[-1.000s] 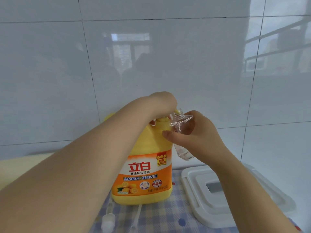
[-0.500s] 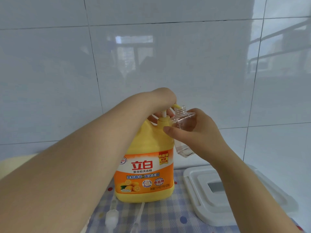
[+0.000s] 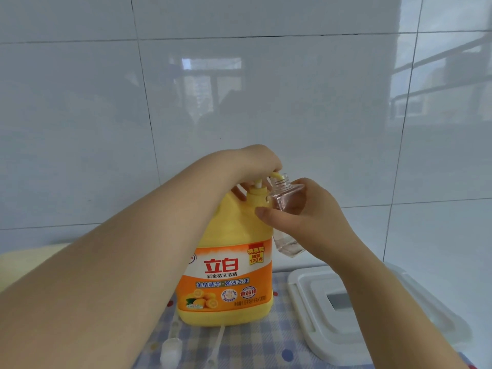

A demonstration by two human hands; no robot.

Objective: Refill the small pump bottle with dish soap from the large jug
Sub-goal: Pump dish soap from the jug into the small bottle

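Two hands at work: both are raised above a checked cloth [image 3: 266, 339], meeting at the top of the jug.
Nearest item: a white pump head [image 3: 170, 348] with its dip tube lies loose on the cloth, just in front of the jug.
Right of that: a white plastic lid [image 3: 372, 323] sits flat on the cloth, under the right forearm.
Jug: the large yellow jug [image 3: 229, 262] stands upright on the cloth, orange label facing the camera.
Right hand: the right hand [image 3: 314, 222] grips the small clear bottle [image 3: 285, 201], thumb across the front, fingers curled round the back; the bottle tilts with its open neck up against the jug's spout.
Bottle position: held in the air, touching the jug's pump collar, base poking out below the palm.
Left hand: the left hand [image 3: 255, 163] sits on top of the jug's yellow pump [image 3: 277, 177], fingers bent down over it, pressing; the nozzle tip reaches the bottle's mouth.
Behind: white wall tiles [image 3: 266, 89].
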